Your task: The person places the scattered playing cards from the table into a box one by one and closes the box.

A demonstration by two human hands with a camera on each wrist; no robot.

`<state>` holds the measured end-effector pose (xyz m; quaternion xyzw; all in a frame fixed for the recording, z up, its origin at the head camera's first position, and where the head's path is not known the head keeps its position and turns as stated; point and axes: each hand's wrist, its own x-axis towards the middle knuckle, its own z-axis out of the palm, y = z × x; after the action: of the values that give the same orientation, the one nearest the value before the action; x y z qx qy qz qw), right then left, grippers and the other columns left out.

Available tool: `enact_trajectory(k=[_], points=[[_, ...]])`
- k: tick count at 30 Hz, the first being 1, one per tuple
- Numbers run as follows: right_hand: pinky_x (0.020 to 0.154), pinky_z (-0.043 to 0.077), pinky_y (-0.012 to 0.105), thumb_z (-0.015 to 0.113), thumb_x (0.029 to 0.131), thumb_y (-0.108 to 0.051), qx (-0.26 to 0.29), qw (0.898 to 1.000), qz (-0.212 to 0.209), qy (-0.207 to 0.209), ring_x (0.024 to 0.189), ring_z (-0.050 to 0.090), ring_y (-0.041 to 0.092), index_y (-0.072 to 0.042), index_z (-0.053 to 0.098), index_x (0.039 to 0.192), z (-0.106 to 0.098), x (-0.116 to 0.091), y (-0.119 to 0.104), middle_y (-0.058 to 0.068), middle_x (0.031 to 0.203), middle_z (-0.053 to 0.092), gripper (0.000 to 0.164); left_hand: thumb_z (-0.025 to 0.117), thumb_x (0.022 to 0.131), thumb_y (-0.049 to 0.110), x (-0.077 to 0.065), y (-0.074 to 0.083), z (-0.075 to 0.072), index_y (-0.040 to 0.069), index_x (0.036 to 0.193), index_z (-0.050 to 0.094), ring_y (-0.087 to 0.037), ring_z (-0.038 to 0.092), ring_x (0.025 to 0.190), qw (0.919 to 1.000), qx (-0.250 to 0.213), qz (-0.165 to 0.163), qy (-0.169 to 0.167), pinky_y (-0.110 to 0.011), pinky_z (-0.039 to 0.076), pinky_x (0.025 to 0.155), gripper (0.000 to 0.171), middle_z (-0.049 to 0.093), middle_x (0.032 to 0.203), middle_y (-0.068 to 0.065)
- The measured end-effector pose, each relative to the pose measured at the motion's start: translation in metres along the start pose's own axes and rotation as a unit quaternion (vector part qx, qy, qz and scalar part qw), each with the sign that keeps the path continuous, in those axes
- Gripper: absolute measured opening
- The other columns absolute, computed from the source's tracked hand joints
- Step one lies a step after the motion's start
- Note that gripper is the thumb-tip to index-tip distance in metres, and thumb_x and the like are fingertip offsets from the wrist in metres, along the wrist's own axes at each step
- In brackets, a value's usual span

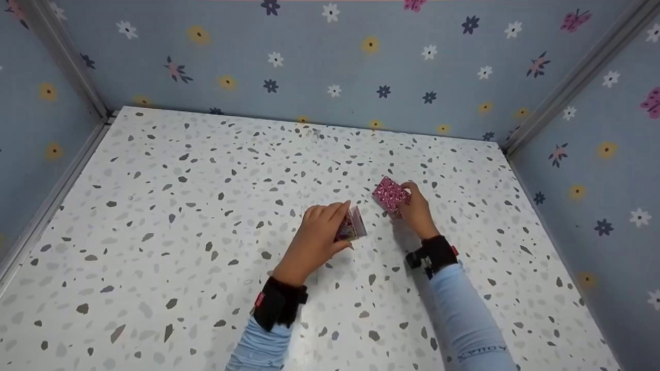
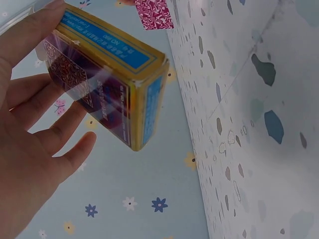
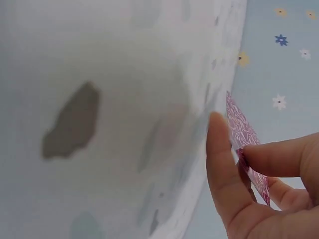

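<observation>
My left hand (image 1: pixel 320 234) grips a playing-card box (image 2: pixel 104 74) between thumb and fingers, over the middle of the table. Gold edges, blue side labels and a dark purple face with a patterned square show on the box in the left wrist view. At its far left end there is some clear plastic, partly covered by the hand. To the right, my right hand (image 1: pixel 417 211) pinches pink patterned playing cards (image 1: pixel 389 195) between thumb and fingers. The right wrist view shows the cards (image 3: pixel 246 134) nearly edge-on, so whether it is one or several cannot be told.
A white speckled tabletop (image 1: pixel 170 257) lies under both hands. Blue flowered panels (image 1: pixel 330 56) stand along its back, left and right sides, joined by grey corner strips (image 1: pixel 567 87). Black wrist straps (image 1: pixel 281 301) with small cameras sit over blue sleeves.
</observation>
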<state>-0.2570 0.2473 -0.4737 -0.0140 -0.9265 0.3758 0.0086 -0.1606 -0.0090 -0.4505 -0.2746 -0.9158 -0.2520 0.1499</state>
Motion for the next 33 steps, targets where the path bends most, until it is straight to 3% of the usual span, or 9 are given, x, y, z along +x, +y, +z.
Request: enact_trajectory(k=[5, 12, 14, 20, 23, 33], points=[[0.069, 0.057, 0.043, 0.046, 0.091, 0.004, 0.092, 0.996, -0.003, 0.000, 0.066, 0.056, 0.015, -0.004, 0.038, 0.133, -0.009, -0.011, -0.020, 0.017, 0.098, 0.050, 0.044, 0.073, 0.078, 0.035, 0.000, -0.001, 0.000, 0.006, 0.139, 0.042, -0.025, 0.051, 0.113, 0.9999, 0.003, 0.000, 0.011, -0.043, 0.036, 0.104, 0.075, 0.053, 0.132, -0.007], [0.061, 0.057, 0.027, 0.051, 0.091, 0.003, 0.200, 0.978, -0.045, 0.023, 0.071, 0.062, 0.011, 0.000, 0.039, 0.128, -0.021, -0.036, -0.052, 0.021, 0.116, 0.056, 0.039, 0.074, 0.077, 0.033, -0.001, -0.002, 0.000, 0.005, 0.139, 0.043, -0.026, 0.051, 0.115, 0.9991, 0.017, -0.013, 0.035, -0.043, 0.037, 0.103, 0.074, 0.054, 0.131, -0.008], [0.060, 0.057, 0.028, 0.053, 0.091, 0.002, 0.219, 0.973, -0.069, 0.029, 0.073, 0.063, 0.012, 0.000, 0.041, 0.127, -0.025, -0.047, -0.062, 0.020, 0.117, 0.056, 0.038, 0.074, 0.077, 0.034, 0.000, -0.002, 0.000, 0.006, 0.139, 0.042, -0.027, 0.050, 0.115, 0.9988, 0.021, -0.024, 0.037, -0.043, 0.037, 0.103, 0.075, 0.053, 0.131, -0.008], [0.059, 0.057, 0.034, 0.056, 0.090, 0.000, 0.251, 0.960, -0.125, 0.021, 0.074, 0.064, 0.026, -0.003, 0.047, 0.126, -0.035, -0.075, -0.087, 0.015, 0.113, 0.055, 0.037, 0.076, 0.076, 0.030, 0.001, -0.003, 0.000, 0.006, 0.140, 0.041, -0.028, 0.050, 0.114, 0.9972, 0.003, -0.051, 0.055, -0.044, 0.037, 0.104, 0.076, 0.053, 0.131, -0.009], [0.058, 0.057, 0.036, 0.057, 0.089, 0.001, 0.261, 0.955, -0.141, 0.001, 0.074, 0.064, 0.025, -0.002, 0.049, 0.125, -0.035, -0.085, -0.095, 0.015, 0.112, 0.054, 0.036, 0.076, 0.076, 0.029, 0.002, -0.003, 0.000, 0.005, 0.139, 0.042, -0.028, 0.051, 0.113, 0.9961, 0.000, -0.055, 0.069, -0.044, 0.037, 0.103, 0.076, 0.053, 0.131, -0.009], [0.055, 0.056, 0.031, 0.057, 0.089, 0.003, 0.234, 0.959, -0.162, -0.014, 0.080, 0.064, 0.017, 0.000, 0.052, 0.123, -0.029, -0.095, -0.099, 0.016, 0.117, 0.055, 0.035, 0.078, 0.073, 0.028, 0.004, -0.002, -0.001, 0.004, 0.137, 0.045, -0.029, 0.052, 0.111, 0.9944, -0.004, -0.045, 0.095, -0.043, 0.039, 0.101, 0.076, 0.055, 0.129, -0.009]])
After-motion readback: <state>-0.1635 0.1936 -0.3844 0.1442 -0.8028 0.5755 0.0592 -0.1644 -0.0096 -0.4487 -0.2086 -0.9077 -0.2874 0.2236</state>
